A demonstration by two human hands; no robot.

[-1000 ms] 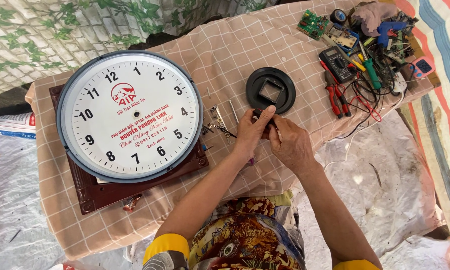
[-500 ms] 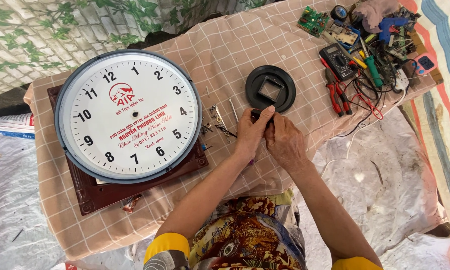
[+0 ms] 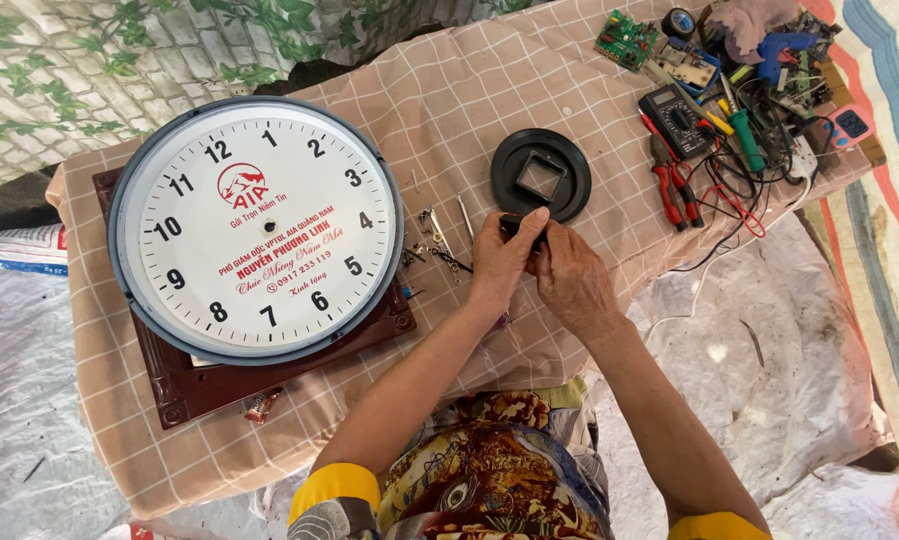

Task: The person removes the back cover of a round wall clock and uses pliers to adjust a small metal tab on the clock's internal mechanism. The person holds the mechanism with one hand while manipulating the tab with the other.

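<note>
The left hand (image 3: 499,262) and the right hand (image 3: 572,280) are pressed close together over the checked cloth (image 3: 449,90), near the middle of its front edge. Their fingers curl tight around a small black part (image 3: 518,226), and only a bit of it peeks out between the fingertips. A black round ring (image 3: 541,176) lies flat on the cloth just past the hands, toward the far edge. A big white clock (image 3: 255,230) sits well to the left. Red pliers (image 3: 675,183) lie near the right edge.
</note>
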